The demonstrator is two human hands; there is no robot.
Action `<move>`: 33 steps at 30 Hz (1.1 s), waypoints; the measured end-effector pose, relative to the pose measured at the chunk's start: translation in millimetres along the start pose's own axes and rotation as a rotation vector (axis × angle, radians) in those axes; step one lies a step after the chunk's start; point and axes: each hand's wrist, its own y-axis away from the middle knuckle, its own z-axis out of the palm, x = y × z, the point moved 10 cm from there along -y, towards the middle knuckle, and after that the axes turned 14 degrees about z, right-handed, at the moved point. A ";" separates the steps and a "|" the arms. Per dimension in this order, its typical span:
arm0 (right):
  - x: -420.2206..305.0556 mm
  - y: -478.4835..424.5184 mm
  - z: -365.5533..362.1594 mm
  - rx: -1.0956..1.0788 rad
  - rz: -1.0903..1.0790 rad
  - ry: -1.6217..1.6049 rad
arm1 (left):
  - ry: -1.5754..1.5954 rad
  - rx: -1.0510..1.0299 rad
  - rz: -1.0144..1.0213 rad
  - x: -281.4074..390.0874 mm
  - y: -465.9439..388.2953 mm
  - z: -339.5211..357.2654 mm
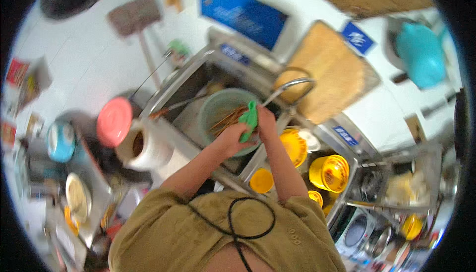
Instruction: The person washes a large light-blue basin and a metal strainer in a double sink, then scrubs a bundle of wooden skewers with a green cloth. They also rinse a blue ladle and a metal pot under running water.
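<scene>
Over a round translucent green basin (pixel 208 112) in the left sink compartment, both my hands are on a bright green cloth or glove (pixel 250 119); blur hides which. My left hand (pixel 236 136) grips its lower left side, and my right hand (pixel 266 121) closes on its right side. Thin brown sticks (pixel 228 120) lie in the basin, just left of the green item. A curved metal faucet (pixel 293 83) reaches toward the basin from the upper right.
Yellow tubs (pixel 329 173) stand in the right sink compartment. A wooden cutting board (pixel 323 74) leans behind the faucet. To the left are a pink lid or basin (pixel 114 122) and a white container (pixel 150 151). The metal sink rim (pixel 178 78) borders the left compartment.
</scene>
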 end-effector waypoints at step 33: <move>-491.9 316.9 -422.7 1.567 -0.387 0.670 | 0.282 0.140 0.023 15.2 9.1 -2.5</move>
